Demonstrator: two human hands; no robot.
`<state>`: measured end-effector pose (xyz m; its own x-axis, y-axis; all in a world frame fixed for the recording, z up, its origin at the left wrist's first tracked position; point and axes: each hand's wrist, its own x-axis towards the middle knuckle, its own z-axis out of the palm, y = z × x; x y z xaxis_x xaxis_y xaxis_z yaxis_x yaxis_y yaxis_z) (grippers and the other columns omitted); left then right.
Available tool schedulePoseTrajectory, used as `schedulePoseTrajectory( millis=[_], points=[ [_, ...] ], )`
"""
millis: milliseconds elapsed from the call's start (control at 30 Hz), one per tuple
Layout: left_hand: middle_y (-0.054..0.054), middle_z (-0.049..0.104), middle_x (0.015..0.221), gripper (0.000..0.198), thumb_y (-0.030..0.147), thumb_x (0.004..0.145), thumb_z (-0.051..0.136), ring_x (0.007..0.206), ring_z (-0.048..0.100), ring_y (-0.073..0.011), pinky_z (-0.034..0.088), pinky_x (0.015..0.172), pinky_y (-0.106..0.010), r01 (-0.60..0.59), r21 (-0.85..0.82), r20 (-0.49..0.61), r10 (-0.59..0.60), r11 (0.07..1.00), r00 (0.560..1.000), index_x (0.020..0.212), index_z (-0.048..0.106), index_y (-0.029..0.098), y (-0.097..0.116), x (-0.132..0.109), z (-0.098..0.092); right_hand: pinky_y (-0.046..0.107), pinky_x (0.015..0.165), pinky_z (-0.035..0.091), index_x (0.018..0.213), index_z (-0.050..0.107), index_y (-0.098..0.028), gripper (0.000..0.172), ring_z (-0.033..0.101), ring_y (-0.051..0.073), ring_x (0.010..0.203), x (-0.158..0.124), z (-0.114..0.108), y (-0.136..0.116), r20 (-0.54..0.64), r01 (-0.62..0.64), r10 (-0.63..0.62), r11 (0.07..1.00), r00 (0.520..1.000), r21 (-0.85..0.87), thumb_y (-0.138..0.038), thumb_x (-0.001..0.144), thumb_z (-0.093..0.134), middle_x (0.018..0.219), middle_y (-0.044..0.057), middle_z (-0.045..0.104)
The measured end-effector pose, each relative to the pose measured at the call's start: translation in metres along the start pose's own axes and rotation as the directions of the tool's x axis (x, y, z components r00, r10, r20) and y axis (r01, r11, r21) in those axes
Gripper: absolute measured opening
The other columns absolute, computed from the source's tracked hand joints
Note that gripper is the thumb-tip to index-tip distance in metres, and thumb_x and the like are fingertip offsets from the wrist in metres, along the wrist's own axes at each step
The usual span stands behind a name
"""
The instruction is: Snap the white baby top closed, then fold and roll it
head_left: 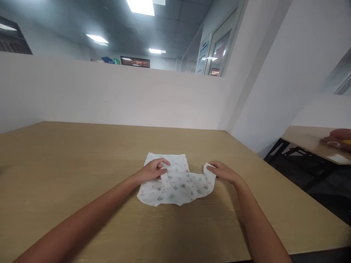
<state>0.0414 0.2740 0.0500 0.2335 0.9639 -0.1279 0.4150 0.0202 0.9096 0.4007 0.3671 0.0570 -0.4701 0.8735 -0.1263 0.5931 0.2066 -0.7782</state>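
A small white baby shirt [178, 186] with green, pink and dark printed figures lies on the wooden table [109, 219]. One sleeve stretches out to the right, and its cuff is pinched between the thumb and fingers of my right hand [221, 171], slightly raised. My left hand [153, 170] is over the left part of the shirt, its thumb and fingers closed on a narrow folded strip of the cloth, which looks like the other sleeve. Part of the cloth under my left hand is hidden.
A low white partition [137, 98] runs along the table's far edge, and a white pillar [263, 73] rises at the right. Beyond it, another person's hand [333, 144] rests at a second table [309, 140].
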Motion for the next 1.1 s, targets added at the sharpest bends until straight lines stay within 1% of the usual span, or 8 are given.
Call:
schedulePoseTrajectory(
  millis=[133,233,367,467,667,800,933,1100],
  points=[
    [0.001,0.048,0.077,0.057,0.059,0.093,0.061,0.072,0.055,-0.0127,0.047,0.068,-0.025,-0.078,0.048,0.019,0.078,0.996,0.997,0.139,0.057,0.025,-0.005,-0.002,0.006,0.025,0.058,0.042,0.080,0.053,-0.015,0.043,0.051,0.014,0.066,0.006,0.011,-0.004,-0.067,0.039,-0.039,0.999,0.997,0.002,-0.058,0.085,0.055,0.078,0.002,0.053],
    [-0.004,0.061,0.090,0.056,0.065,0.097,0.052,0.082,0.057,-0.0153,0.046,0.074,-0.028,-0.177,0.262,-0.045,0.196,0.949,0.980,0.140,0.060,0.029,-0.016,-0.013,0.006,0.024,0.059,0.044,0.081,0.053,-0.015,0.045,0.053,0.015,0.068,0.006,0.013,-0.004,-0.069,0.037,-0.034,0.999,0.997,0.038,-0.060,0.085,0.056,0.078,0.003,0.055],
    [-0.006,0.060,0.131,0.046,0.060,0.102,0.048,0.120,0.055,-0.0211,0.044,0.106,-0.037,-0.316,0.528,-0.021,0.384,0.788,0.923,0.137,0.065,0.035,-0.044,-0.034,0.008,0.023,0.058,0.042,0.083,0.057,-0.014,0.048,0.052,0.015,0.070,0.008,0.017,-0.004,-0.076,0.015,-0.009,0.996,0.997,0.087,-0.062,0.086,0.058,0.080,0.004,0.058],
    [-0.007,0.053,0.143,0.047,0.058,0.101,0.054,0.134,0.048,-0.0250,0.037,0.116,-0.044,-0.390,0.648,0.052,0.472,0.654,0.880,0.141,0.062,0.036,-0.063,-0.041,0.013,0.022,0.056,0.039,0.081,0.057,-0.014,0.050,0.050,0.013,0.066,0.013,0.027,-0.010,-0.158,0.043,-0.017,0.985,0.987,0.166,-0.064,0.084,0.063,0.076,0.002,0.054],
    [-0.003,0.059,0.136,0.036,0.050,0.103,0.053,0.129,0.053,-0.0198,0.040,0.114,-0.040,-0.414,0.704,0.050,0.541,0.577,0.840,0.133,0.065,0.034,-0.075,-0.037,0.021,0.023,0.057,0.040,0.090,0.066,-0.013,0.045,0.050,0.014,0.066,0.020,0.078,-0.037,-0.344,0.233,-0.128,0.930,0.930,0.284,-0.058,0.088,0.066,0.076,0.002,0.056],
    [-0.001,0.061,0.135,0.031,0.047,0.104,0.053,0.129,0.055,-0.0189,0.041,0.110,-0.038,-0.443,0.724,0.037,0.612,0.529,0.790,0.129,0.066,0.033,-0.080,-0.037,0.021,0.024,0.069,0.044,0.086,0.068,-0.014,0.034,0.056,0.015,0.076,0.018,0.121,-0.060,-0.436,0.433,-0.338,0.891,0.834,0.137,-0.046,0.094,0.065,0.084,0.004,0.065],
    [0.001,0.065,0.127,0.025,0.042,0.102,0.058,0.124,0.057,-0.0181,0.040,0.109,-0.036,-0.487,0.732,0.055,0.671,0.477,0.739,0.123,0.068,0.032,-0.084,-0.034,0.018,0.023,0.073,0.043,0.091,0.073,-0.015,0.030,0.059,0.014,0.079,0.024,0.152,-0.065,-0.297,0.497,-0.477,0.867,0.827,-0.007,-0.042,0.099,0.063,0.087,0.002,0.070],
    [0.001,0.068,0.108,0.016,0.036,0.101,0.060,0.107,0.060,-0.0144,0.043,0.100,-0.031,-0.500,0.694,-0.051,0.728,0.518,0.684,0.096,0.069,0.023,-0.082,-0.032,0.015,0.023,0.073,0.042,0.113,0.077,-0.016,0.030,0.059,0.011,0.075,0.020,0.163,-0.056,-0.121,0.517,-0.525,0.851,0.842,-0.093,-0.040,0.101,0.063,0.087,0.002,0.072]
  ],
)
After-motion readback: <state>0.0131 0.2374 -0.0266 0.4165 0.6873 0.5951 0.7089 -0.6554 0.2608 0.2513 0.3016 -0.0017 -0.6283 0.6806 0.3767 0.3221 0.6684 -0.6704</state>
